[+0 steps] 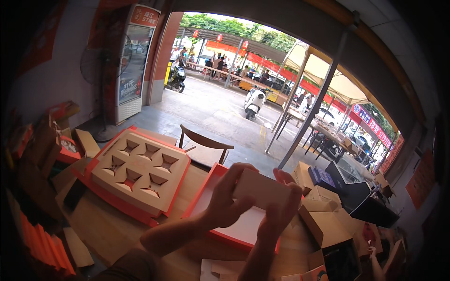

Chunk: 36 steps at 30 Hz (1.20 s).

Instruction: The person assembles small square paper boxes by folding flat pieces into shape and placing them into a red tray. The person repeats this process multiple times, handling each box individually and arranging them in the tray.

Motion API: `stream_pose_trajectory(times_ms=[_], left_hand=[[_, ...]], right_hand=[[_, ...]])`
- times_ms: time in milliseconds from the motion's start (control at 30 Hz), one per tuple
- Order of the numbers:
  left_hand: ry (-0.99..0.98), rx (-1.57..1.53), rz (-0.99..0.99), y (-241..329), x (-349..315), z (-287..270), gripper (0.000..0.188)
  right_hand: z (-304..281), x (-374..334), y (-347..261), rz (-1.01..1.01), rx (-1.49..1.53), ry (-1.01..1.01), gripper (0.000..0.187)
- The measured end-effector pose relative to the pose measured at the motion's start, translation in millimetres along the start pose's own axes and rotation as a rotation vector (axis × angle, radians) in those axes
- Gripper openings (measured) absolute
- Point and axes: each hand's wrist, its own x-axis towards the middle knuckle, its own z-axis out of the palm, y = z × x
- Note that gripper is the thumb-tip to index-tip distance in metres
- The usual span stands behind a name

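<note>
Together, the person's left hand (224,202) and right hand (281,208) hold a pale rectangular piece (262,188) up over an open red-edged box (247,225) with a white inside. The fingers of each hand are bent around opposite ends of the piece, parted only by its width; whether it is hollow cannot be told. The box rests on the wooden counter (105,236). To its left lies a brown tray (139,160) with six square openings, set in an orange-red box (117,203). A chair (224,147) stands beyond the counter.

The held piece (262,188) looks matt, the table (108,224) smooth wood.
</note>
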Motion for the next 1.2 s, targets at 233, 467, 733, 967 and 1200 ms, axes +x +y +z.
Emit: stream_pose_trajectory(times_ms=[233, 467, 733, 967, 1200], left_hand=[[0.083, 0.064, 0.082, -7, 5, -8, 0.057], [0.063, 0.210, 0.013, -17, 3, -6, 0.069], [-0.008, 0.197, -0.010, -4, 5, -1, 0.057], [0.002, 0.174, 0.009, -7, 3, -1, 0.057], [0.055, 0.214, 0.160, -14, -1, -1, 0.065]], right_hand=[[9, -2, 2, -0.044, 0.056, 0.112, 0.049], [0, 7, -3, -0.074, -0.025, 0.132, 0.050], [-7, 5, 12, -0.046, -0.142, 0.095, 0.065], [-3, 7, 2, -0.101, -0.182, 0.168, 0.037], [-5, 2, 10, -0.123, -0.172, 0.147, 0.042]])
